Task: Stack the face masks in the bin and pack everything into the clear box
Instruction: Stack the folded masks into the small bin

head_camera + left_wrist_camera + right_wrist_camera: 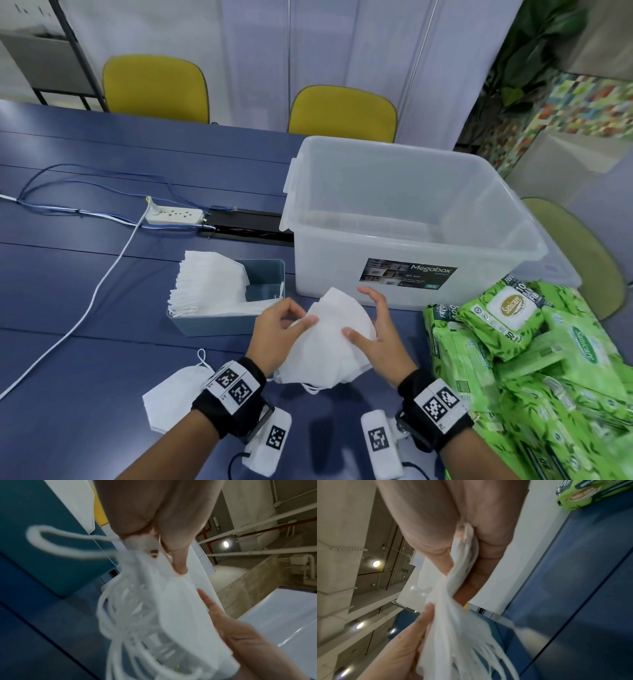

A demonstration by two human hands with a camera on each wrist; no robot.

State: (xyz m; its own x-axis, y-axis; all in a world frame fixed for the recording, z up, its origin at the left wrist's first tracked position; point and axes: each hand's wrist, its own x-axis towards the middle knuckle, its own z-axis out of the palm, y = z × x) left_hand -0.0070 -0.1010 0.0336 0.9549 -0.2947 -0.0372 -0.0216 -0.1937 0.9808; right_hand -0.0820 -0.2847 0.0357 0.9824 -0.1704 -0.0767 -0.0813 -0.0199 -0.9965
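I hold a bundle of white face masks [329, 346] above the blue table, in front of the clear box [329, 267]. My left hand [305, 317] pinches the bundle's left edge. At its right side my right hand [356, 311] grips it, thumb on top and fingers behind. In the left wrist view the masks [180, 608] trail tangled ear loops. The right wrist view shows the masks [458, 622] pinched between thumb and fingers. A blue-grey bin [212, 325] to the left holds a leaning stack of masks [209, 284]. One loose mask [174, 397] lies by my left wrist.
Several green wet-wipe packs [513, 359] are piled at the right, beside the clear box, which looks empty. A white power strip [174, 216] with cables lies at the left rear. Yellow chairs [342, 109] stand behind the table.
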